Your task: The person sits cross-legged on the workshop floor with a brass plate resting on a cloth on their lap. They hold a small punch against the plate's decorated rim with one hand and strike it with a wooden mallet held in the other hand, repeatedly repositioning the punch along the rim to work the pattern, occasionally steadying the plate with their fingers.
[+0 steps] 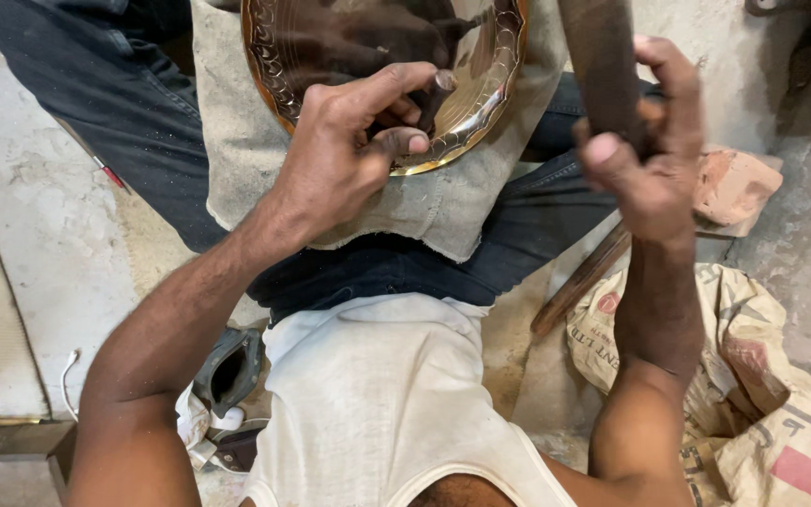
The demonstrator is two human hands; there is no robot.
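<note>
Head view, looking down at a seated person's lap. A round brass plate (481, 84) w/ embossed scalloped rim lies on a grey cloth (443, 202) spread over the legs; its dished face is up, reflecting dark shapes, and holds nothing but the tool tip. Plate's top is cut off by the frame edge.

Left hand (354, 155) rests on the plate's near rim, thumb and fingers pinching a small metal punch (441, 83), which stands tilted, blunt end up, tip hidden against the plate.

Right hand (645, 141) is closed round a dark wooden mallet handle (603, 56), long axis near upright, running out of frame at top, just beside the plate's right edge.

Right of the legs: a reddish brick piece (734, 183), a wooden stick (579, 282), a printed sack (753, 394) on the concrete floor (39, 225). Bare floor to the left.
</note>
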